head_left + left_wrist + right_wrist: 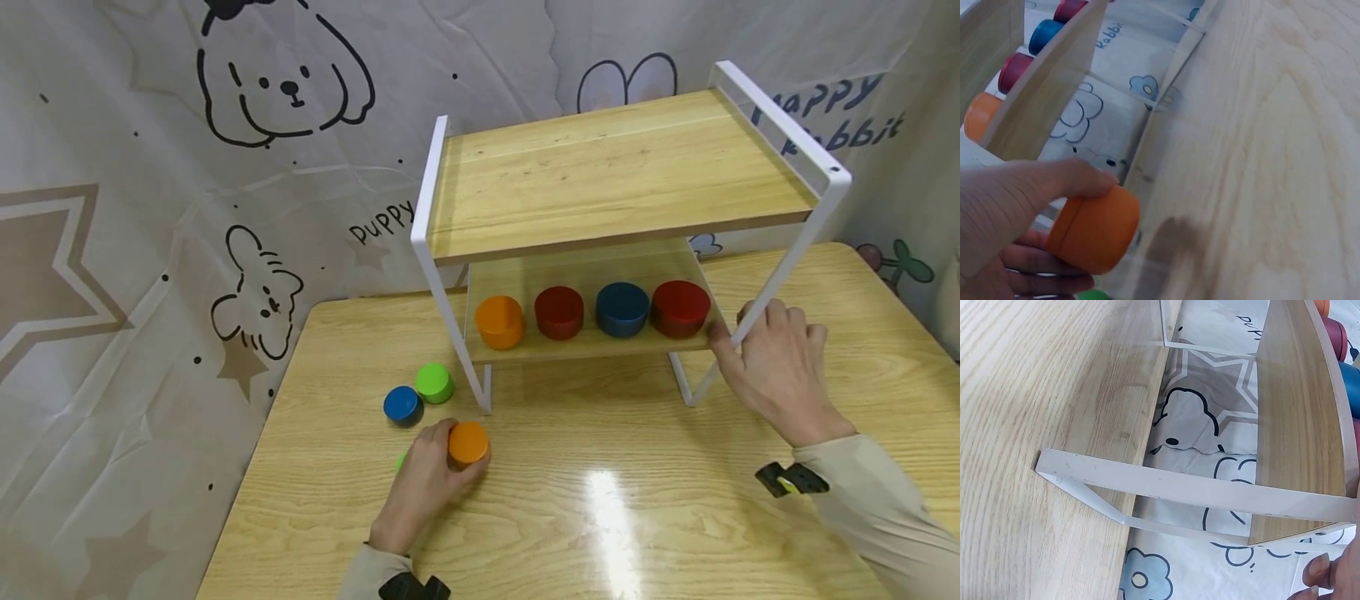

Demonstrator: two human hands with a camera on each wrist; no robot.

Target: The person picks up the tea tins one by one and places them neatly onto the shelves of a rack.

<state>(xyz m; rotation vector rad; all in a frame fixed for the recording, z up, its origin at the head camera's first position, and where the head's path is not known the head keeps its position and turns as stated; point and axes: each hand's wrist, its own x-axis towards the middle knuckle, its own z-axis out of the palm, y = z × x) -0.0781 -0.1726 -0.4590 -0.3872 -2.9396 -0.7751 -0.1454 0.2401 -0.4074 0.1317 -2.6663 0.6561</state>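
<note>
My left hand grips an orange round lidded container between thumb and fingers, just above the table in front of the shelf's left leg. In the left wrist view the container is tilted. My right hand holds the two-tier shelf by its white right leg, thumb at the lower board's end. Fingertips show beyond the leg in the right wrist view. On the lower board stand an orange container, a dark red one, a blue one and a red one.
Left of the shelf, a green container and a blue container stand on the wooden table. Another green thing is mostly hidden behind my left hand. A printed cloth hangs behind the table.
</note>
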